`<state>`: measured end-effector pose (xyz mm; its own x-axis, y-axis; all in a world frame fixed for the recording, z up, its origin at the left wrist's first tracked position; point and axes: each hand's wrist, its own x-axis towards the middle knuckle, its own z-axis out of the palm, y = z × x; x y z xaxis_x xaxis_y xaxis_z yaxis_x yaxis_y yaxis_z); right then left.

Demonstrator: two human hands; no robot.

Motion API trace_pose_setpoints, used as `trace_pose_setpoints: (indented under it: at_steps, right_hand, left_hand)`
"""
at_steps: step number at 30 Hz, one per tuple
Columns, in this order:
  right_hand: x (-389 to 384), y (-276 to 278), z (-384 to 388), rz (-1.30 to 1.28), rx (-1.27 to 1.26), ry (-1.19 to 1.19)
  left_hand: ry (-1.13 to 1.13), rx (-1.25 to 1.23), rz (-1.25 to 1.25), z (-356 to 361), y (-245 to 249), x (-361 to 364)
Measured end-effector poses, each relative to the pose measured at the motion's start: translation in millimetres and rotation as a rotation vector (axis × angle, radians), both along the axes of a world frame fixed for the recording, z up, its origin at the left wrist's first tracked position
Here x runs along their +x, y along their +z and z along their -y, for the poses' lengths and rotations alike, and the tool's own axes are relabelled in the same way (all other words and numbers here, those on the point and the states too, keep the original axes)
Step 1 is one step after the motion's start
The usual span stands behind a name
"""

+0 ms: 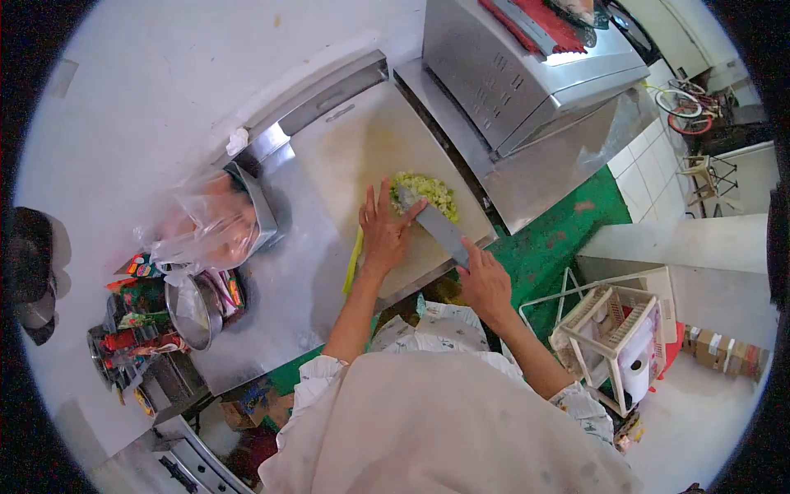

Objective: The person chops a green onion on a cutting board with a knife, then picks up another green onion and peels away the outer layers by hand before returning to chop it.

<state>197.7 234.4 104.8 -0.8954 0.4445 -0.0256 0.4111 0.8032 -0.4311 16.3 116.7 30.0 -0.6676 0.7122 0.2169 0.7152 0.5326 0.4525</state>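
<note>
My right hand (485, 284) is closed around the handle of a knife (445, 234) with a broad grey blade. The blade points up and left across the cutting board (329, 152). My left hand (387, 233) has its fingers spread over the board, and its thumb reaches the blade near the tip. A pile of chopped pale-green vegetable (436, 191) lies beyond the blade, next to my left fingers. To the left of that hand lies a long green stalk (353, 262), partly hidden by the hand and wrist.
The board rests on a metal table (280, 317). At its left stand a metal container (255, 206) with a plastic bag (202, 218) and a round metal bowl (193, 313). A large metal appliance (527, 74) is at the back right; a plastic rack (609, 337) stands at the right.
</note>
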Motion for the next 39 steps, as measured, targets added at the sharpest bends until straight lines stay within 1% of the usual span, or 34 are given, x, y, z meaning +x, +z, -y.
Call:
trace_pose_setpoints:
  at_steps: [4,6,10,12,13,15,16,18,19,21,22,24,25,27,28,30,31,33,34,36,37,38,39]
  right_hand:
    - [6,5,-1,0.014,-0.025,-0.032]
    - [15,6,-4,-0.011,-0.04,-0.019]
    - [31,16,-9,0.038,-0.052,-0.06]
    - [39,18,-16,-0.027,-0.284,-0.068]
    - [38,17,-16,-0.027,-0.284,-0.07]
    - [35,15,-17,-0.031,-0.574,-0.152]
    - [31,13,-14,-0.031,-0.575,-0.153]
    - [18,5,-2,-0.164,-0.578,-0.154]
    - [12,-2,3,-0.165,-0.579,-0.154]
    - [0,-15,9,-0.356,-0.477,-0.009]
    - [-3,-17,9,-0.356,-0.478,-0.006]
    - [-10,-21,8,-0.254,-0.522,0.003]
    - [-13,-21,7,-0.252,-0.524,0.008]
    - [-16,-22,4,-0.169,-0.625,-0.147]
    - [-15,-29,6,-0.167,-0.626,-0.144]
    - [-14,-40,9,-0.312,-0.443,0.011]
    - [-14,-40,10,-0.31,-0.443,0.013]
    - [-16,-37,12,-0.241,-0.437,0.053]
    - [-18,-37,10,-0.239,-0.435,0.058]
    - [-19,-37,8,-0.001,-0.651,-0.188]
    - [-18,-40,10,0.0,-0.652,-0.187]
    - [-17,-44,12,-0.073,-0.556,-0.065]
    - [-16,-49,14,-0.145,-0.457,0.057]
  left_hand:
    - [-0.024,-0.036,0.005,-2,3,-6]
    - [0.013,-0.048,0.055,-1,9,-7]
    - [0.004,0.007,0.012,-2,-12,-23]
    - [0.055,0.009,0.055,0,-20,-26]
    - [0.053,0.008,0.056,-1,-24,-28]
    - [0.134,0.178,0.236,-2,-32,-31]
    - [0.134,0.177,0.236,-6,-15,-28]
    - [0.211,0.737,1.124,-12,18,-17]
    - [0.21,0.735,1.122,-11,22,-15]
    - [0.189,1.311,1.802,-7,26,-9]
    - [0.191,1.313,1.799,-6,27,-6]
    - [-0.006,1.518,2.068,-2,27,-3]
    - [-0.002,1.523,2.063,1,27,-3]
    - [-0.048,1.496,2.035,8,25,-2]
    - [-0.045,1.5,2.032,11,23,-2]
    - [0.082,1.483,1.98,17,25,-3]
    - [0.084,1.485,1.979,18,28,-3]
    - [0.26,1.35,1.828,21,36,-3]
    - [0.261,1.357,1.826,22,35,-3]
    - [0.45,1.015,1.339,29,31,-5]
    - [0.452,1.015,1.339,35,17,-8]
    - [0.523,0.756,1.005,44,-4,-13]
    - [0.571,0.497,0.671,46,-7,-15]
